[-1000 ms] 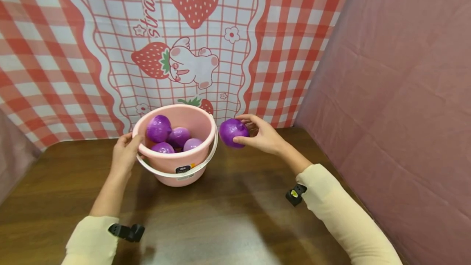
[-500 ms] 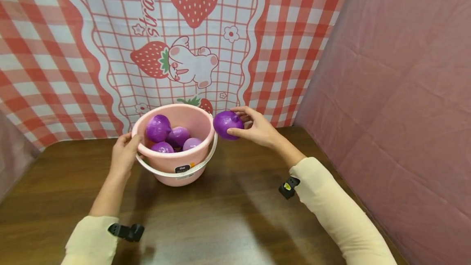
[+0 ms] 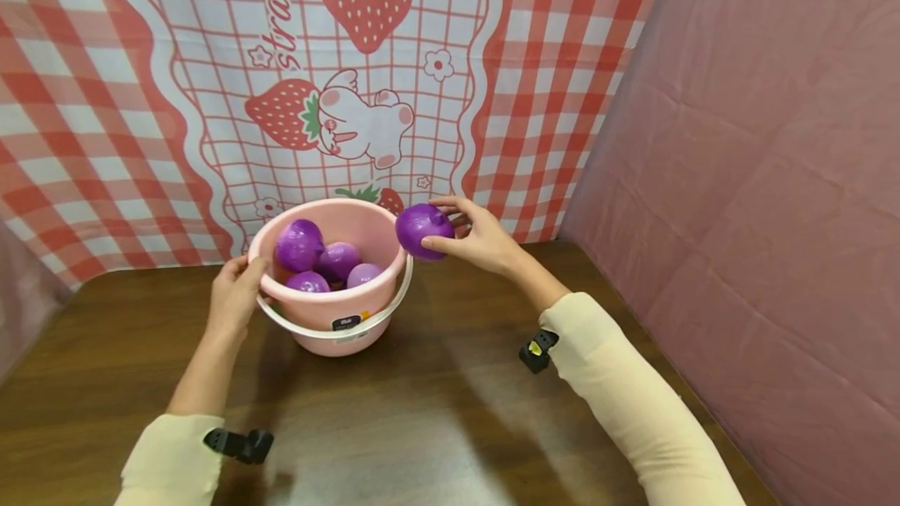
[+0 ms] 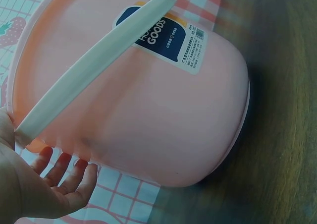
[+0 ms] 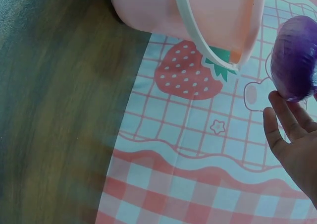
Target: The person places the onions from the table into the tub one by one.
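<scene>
A pink bucket [image 3: 330, 307] stands on the table with several purple onions [image 3: 300, 246] inside. My left hand [image 3: 235, 295] holds its rim on the left side, thumb over the edge; in the left wrist view the fingers [image 4: 74, 177] are bent beside the outer wall. Between the thumb and fingers of my right hand [image 3: 481, 236] is another purple onion [image 3: 423, 231], raised at the right rim of the bucket. From the right wrist view, this onion [image 5: 294, 58] is apart from the bucket's side. The undersides of the onions in the bucket are hidden.
The bucket's white handle [image 3: 366, 326] hangs down at the front. Behind the brown wooden table [image 3: 394, 428] hangs a checked strawberry cloth [image 3: 548, 100]. A plain pink cloth [image 3: 759, 178] borders the right side.
My right hand has moved left and upward with the onion, from beside the bucket to its right rim. The left hand keeps its hold, and the bucket stays in place.
</scene>
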A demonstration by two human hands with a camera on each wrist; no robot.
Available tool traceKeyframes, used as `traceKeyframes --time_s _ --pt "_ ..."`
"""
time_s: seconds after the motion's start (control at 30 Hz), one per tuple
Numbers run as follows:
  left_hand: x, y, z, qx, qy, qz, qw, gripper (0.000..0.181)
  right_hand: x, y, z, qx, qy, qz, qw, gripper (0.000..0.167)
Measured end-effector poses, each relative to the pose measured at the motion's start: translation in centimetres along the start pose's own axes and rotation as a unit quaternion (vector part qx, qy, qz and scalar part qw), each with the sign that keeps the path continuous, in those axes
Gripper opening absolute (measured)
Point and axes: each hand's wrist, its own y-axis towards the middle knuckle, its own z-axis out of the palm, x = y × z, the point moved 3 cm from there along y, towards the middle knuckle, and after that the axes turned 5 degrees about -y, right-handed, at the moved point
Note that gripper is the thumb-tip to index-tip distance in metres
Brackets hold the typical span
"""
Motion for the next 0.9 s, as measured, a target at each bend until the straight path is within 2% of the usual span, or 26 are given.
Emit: traceKeyframes --time_s 0.37,0.9 --pt "-0.1 -0.1 0.0 -0.005 0.007 0.007 0.9999 0.05 0.1 0.7 0.2 -0.007 0.008 0.005 0.9999 0.059" --pt "-0.1 -0.2 0.0 -0.009 0.01 0.001 0.9999 0.042 0.4 2.0 1.0 -0.017 0.011 0.004 0.9998 0.062"
